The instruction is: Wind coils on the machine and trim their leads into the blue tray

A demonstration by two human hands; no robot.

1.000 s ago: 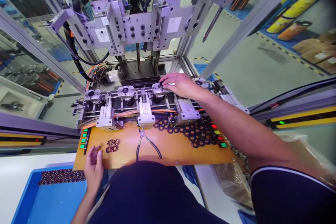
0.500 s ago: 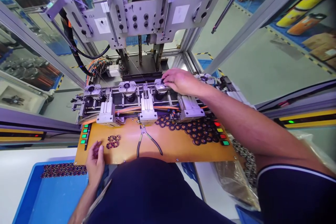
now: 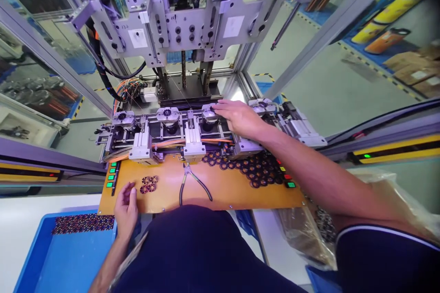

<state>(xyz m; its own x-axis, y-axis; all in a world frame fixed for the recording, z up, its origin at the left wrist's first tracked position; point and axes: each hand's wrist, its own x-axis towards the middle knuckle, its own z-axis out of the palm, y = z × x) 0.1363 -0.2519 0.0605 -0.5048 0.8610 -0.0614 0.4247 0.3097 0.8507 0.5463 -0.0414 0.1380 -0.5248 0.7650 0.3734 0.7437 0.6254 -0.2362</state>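
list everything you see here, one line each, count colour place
machine head: one, grey metal, top centre
round holders: four, silver, in a row on the rail
orange panel: one, in front of the rail
ring parts: small cluster, dark, left on the panel
ring pile: many, dark, right on the panel
cutters: one, black handles, panel centre
green buttons: four, panel's left edge
mixed buttons: about four, red, yellow, green, panel's right edge
blue bin: one, lower left, ring strip inside
plastic bag: one, clear, lower right
left hand: on the panel edge beside the small cluster
right hand: fingertips on the third holder
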